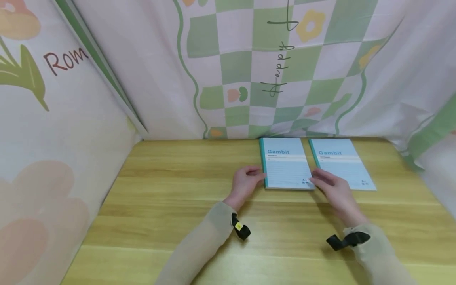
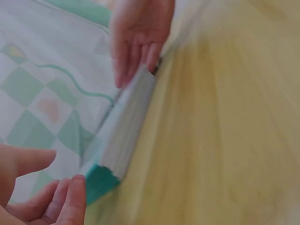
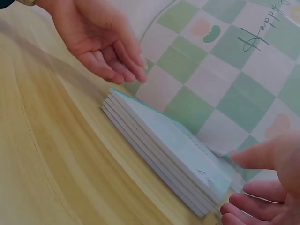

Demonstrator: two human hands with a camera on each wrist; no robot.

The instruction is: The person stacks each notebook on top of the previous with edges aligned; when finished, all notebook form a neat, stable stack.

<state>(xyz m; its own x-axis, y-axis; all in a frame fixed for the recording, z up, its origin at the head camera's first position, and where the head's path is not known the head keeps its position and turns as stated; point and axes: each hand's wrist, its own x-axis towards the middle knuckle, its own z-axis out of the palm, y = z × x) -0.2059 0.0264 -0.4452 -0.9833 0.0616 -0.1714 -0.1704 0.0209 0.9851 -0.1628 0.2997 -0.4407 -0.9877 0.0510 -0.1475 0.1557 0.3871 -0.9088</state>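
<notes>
A neat stack of several pale blue Gambit notebooks point(image 1: 287, 169) with teal spines lies flat on the table, between the two hands. My left hand point(image 1: 246, 184) is beside the spine side, fingertips right at its edge; in the left wrist view its thumb and fingers are apart with nothing between them. On the other side, my right hand point(image 1: 334, 190) has its fingertips close to the stack's lower right corner, thumb and fingers spread in the right wrist view. Another Gambit notebook point(image 1: 340, 156) lies to the right, partly covered by the right hand.
The wooden table point(image 1: 171, 229) extends to the left and in front of the notebooks. A green-and-white checked curtain point(image 1: 235, 67) hangs along the back edge, just behind them. A printed fabric wall point(image 1: 53, 130) closes off the left side.
</notes>
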